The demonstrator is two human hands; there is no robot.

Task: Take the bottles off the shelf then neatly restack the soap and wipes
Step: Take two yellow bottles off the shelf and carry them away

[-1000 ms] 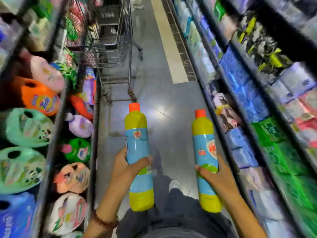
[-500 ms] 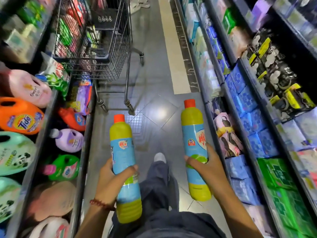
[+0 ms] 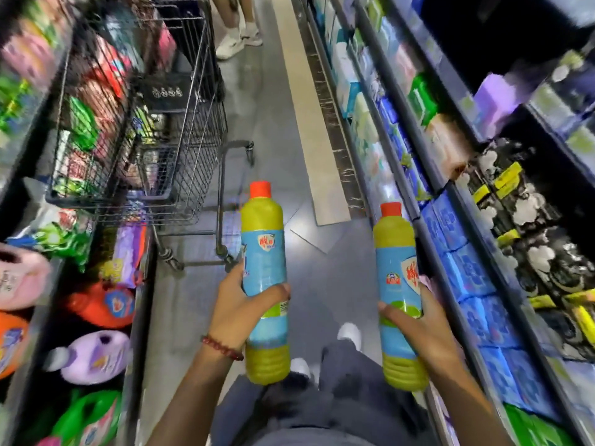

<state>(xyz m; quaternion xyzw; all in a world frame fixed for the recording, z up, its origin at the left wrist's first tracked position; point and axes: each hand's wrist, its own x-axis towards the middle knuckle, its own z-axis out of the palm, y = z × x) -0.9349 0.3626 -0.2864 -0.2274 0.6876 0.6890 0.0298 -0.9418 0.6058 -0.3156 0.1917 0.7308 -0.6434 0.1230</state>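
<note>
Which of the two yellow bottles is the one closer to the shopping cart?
The left bottle, gripped by the left hand, is beside the wire cart; the right bottle, in the right hand, is by the shelf's blue packs.

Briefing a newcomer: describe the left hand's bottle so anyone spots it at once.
Find the wire shopping cart. Just below it, the left hand grips a yellow bottle with blue label and orange cap. Unlike its twin in the right hand, it rides beside the cart.
</note>
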